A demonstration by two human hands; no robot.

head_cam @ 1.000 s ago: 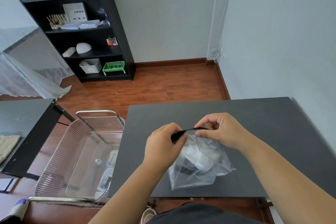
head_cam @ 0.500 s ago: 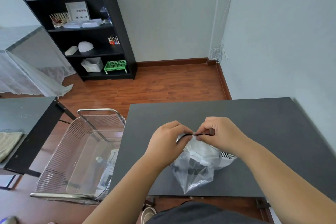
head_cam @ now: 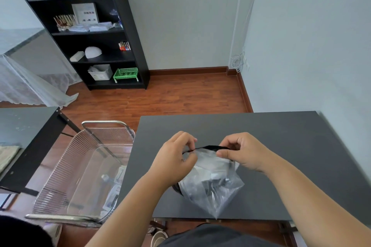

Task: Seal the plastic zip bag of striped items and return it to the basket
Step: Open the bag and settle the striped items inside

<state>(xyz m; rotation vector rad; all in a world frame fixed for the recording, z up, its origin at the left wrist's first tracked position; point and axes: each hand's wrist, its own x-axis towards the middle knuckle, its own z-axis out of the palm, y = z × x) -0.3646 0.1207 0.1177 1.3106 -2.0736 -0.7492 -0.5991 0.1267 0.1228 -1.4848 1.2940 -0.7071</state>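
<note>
A clear plastic zip bag [head_cam: 210,184] with black and white items inside hangs over the dark table [head_cam: 281,146], its lower corner near the front edge. A black zip strip runs along its top. My left hand [head_cam: 174,158] pinches the left end of that strip. My right hand [head_cam: 243,152] pinches the right end. The strip between them bows slightly upward. The wire basket [head_cam: 80,170] stands left of the table, lower down, with a clear liner and a few packets in its bottom.
A second dark table [head_cam: 24,132] stands at the far left beyond the basket. A black bookshelf [head_cam: 96,42] is against the back wall. Wooden floor lies between it and the tables. A wall runs along the table's right side.
My hands have moved apart along the zip strip, from close together to its two ends. The bag has shifted slightly and hangs lower.
</note>
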